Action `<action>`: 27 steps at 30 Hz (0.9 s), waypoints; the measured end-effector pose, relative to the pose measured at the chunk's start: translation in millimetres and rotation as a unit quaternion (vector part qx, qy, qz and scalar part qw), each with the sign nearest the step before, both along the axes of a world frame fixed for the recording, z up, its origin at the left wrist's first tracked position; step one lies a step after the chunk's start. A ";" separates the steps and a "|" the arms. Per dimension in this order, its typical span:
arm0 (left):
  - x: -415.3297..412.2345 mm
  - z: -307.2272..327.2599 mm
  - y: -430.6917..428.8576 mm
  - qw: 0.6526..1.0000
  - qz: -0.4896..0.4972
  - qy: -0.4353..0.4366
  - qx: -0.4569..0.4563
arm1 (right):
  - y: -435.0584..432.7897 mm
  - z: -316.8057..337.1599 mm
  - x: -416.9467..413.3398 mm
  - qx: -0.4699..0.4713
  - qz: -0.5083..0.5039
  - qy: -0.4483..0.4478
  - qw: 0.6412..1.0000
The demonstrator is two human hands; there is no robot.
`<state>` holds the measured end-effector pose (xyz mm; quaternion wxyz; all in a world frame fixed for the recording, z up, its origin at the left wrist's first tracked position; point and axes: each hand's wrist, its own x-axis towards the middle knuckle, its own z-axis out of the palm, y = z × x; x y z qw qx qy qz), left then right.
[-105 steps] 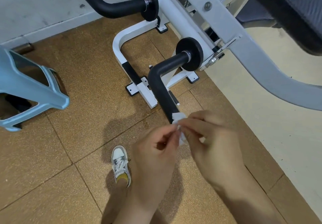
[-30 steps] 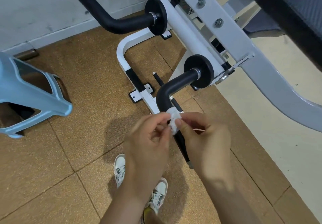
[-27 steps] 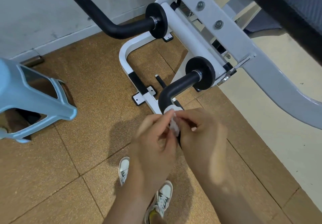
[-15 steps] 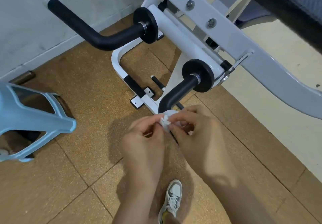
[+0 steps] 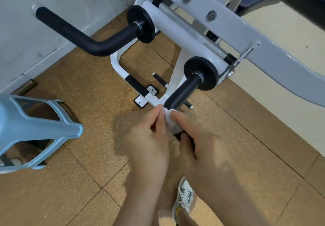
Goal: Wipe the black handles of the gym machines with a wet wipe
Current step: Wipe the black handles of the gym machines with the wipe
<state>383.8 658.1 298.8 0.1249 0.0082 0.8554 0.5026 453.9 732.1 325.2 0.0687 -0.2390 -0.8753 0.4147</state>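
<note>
A small white wet wipe (image 5: 173,122) is draped over the bend of the near black handle (image 5: 184,92), which sticks out from a black disc on the white gym machine. My left hand (image 5: 149,143) pinches the wipe's left edge with thumb and fingertips. Fingers above and thumb below, my right hand (image 5: 198,143) closes around the wipe and the handle. The handle's lower part is hidden behind my hands. A second black handle (image 5: 84,39) bends out to the upper left, untouched.
A light blue plastic stool (image 5: 33,130) stands at the left on the cork-brown floor tiles. The machine's white base frame (image 5: 121,70) lies under the handles, its grey arm (image 5: 272,62) runs right. My shoe (image 5: 183,197) is below my hands. A pale wall is upper left.
My hands have carried the wipe onto the bend of the near handle, and my right hand has gone from pinching the wipe to wrapping around wipe and handle. The view has moved closer.
</note>
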 end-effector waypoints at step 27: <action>-30.5 6.3 16.5 0.991 -0.122 -0.049 0.012 | 24.1 -10.3 -20.4 -0.153 -0.051 -0.028 0.986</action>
